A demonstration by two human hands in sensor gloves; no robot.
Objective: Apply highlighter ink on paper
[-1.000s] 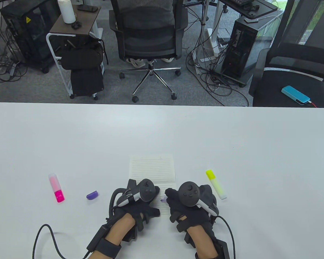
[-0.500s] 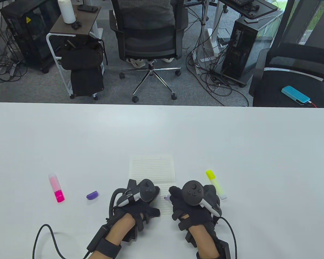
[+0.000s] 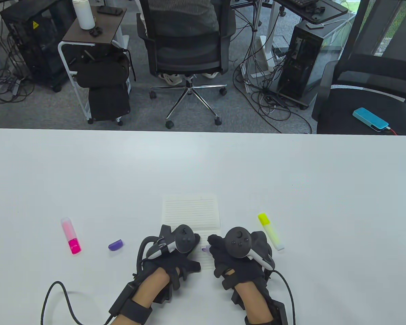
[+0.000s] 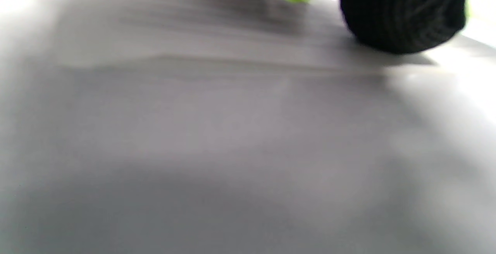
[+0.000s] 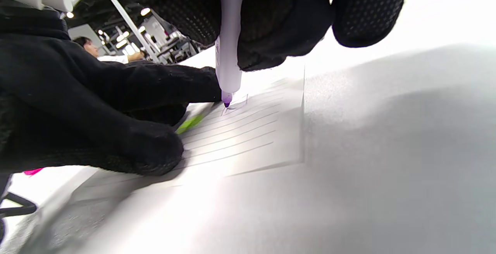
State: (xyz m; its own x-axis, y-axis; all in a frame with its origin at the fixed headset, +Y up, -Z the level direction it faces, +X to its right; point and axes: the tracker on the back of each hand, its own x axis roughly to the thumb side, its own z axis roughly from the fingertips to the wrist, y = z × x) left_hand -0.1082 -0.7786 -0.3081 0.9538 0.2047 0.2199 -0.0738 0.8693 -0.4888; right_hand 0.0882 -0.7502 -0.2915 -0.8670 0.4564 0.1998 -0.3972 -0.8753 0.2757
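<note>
The right hand [image 3: 238, 257] is pinching a purple highlighter [image 5: 229, 58] in curled fingers, its tip touching the lined paper [image 3: 191, 211] near the table's [image 3: 203, 162] front edge. The left hand [image 3: 174, 252] is lying flat on the sheet's lower left part, fingers relaxed, gripping nothing. The purple cap [image 3: 115, 244] is sitting left of the hands, a pink highlighter [image 3: 71, 236] further left, a yellow highlighter [image 3: 270, 231] lying just right of the right hand
</note>
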